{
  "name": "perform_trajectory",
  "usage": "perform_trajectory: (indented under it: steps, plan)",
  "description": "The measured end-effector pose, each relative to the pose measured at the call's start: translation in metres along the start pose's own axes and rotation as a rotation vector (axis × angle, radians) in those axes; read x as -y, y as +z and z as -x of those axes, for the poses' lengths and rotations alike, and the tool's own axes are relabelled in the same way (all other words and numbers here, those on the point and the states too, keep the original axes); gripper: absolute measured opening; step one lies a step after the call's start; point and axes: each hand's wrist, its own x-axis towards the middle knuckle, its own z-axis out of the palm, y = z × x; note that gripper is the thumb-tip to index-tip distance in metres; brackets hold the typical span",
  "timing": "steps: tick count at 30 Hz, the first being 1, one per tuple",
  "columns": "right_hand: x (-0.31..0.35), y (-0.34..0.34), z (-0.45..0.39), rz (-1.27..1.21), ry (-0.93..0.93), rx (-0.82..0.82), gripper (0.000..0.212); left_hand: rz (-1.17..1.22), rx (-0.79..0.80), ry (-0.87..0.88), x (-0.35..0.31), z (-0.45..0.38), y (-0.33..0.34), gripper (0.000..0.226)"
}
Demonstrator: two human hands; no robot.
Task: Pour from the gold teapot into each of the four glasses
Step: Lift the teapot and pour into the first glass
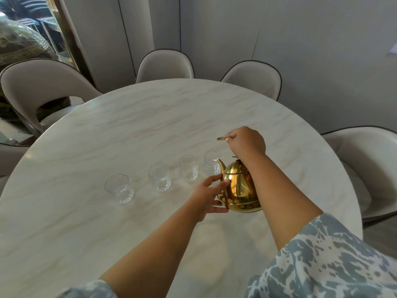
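Teapot (238, 186) first: from the head camera you see it standing upright on the marble table (129, 125), gold and shiny, at the right end of the row of glasses, spout aimed up and left at the nearest one. Your right hand (246, 143) is closed around the raised handle (221, 138) above the lid, a short gold end poking out past your fingers. Your left hand (209, 194) is spread, fingers fanned, with the fingertips on the pot's left side just below the spout; the thumb seems to touch the belly, though glare makes that hard to judge.

Four clear glasses stand in a slanted line running from near left to far right. The first glass (119, 188) is closest to you, then the second glass (159, 177), the third glass (188, 168), and the fourth glass (212, 162) just beside the spout. All four look empty. Both your sleeves (326, 261) are patterned blue and white. Pale chairs (165, 65) ring the table's far edge.
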Motion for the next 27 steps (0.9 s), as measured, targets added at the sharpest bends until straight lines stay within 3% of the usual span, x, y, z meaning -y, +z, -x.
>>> perform_trajectory:
  steps: [19,27]
  plan:
    - [0.001,-0.002,0.003,0.033,0.022,-0.012,0.029,-0.046,0.021,0.012,0.001,0.002,-0.003,0.056]
    - [-0.017,0.011,0.025,-0.114,0.020,-0.123,0.028,-0.075,-0.012,0.031,0.007,-0.003,-0.005,0.056]
